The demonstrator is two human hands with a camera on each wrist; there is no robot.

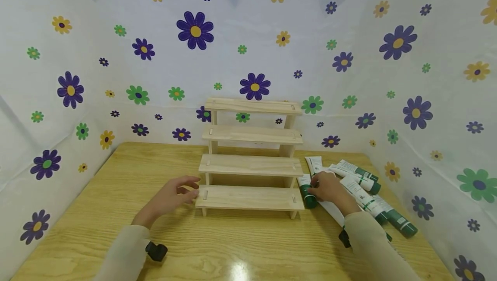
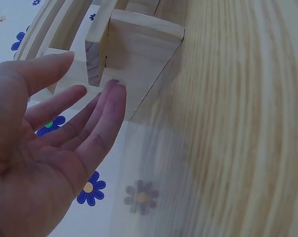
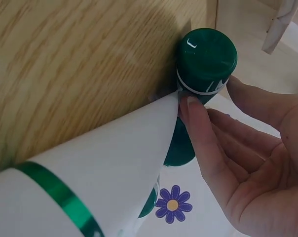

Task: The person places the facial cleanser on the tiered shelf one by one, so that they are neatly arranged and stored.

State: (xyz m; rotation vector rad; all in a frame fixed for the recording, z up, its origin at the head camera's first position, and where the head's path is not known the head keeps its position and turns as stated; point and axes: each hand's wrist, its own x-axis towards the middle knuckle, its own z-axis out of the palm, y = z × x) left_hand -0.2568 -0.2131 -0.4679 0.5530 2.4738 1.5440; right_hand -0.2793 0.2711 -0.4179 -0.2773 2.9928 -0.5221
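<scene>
Two hands show in my head view. The right hand [image 1: 331, 189], at centre right, pinches a tube [image 1: 304, 185] near its green cap [image 3: 207, 57], thumb on one side and finger on the other. The left hand [image 1: 174, 195], at centre left, grips nothing: its fingers are loosely bent and spread at the left end of the lowest shelf [image 1: 250, 197] of the rack [image 1: 250, 165]. I cannot tell whether the fingertips touch it.

I judge the step in hand to be the pick-up of this tube. The next move calls for a firm pinch and a straight lift; a low sweep could drag the other tubes [image 1: 362, 195].

Tube location: under the right fingers, just beside the lowest shelf's right end, cap toward the frame's bottom. The rack stands between tube and left hand.

Outward: the other tubes lie overlapping at lower right on the table [image 1: 217, 246]; a flowered sheet [image 1: 240, 22] fills the upper frame.
</scene>
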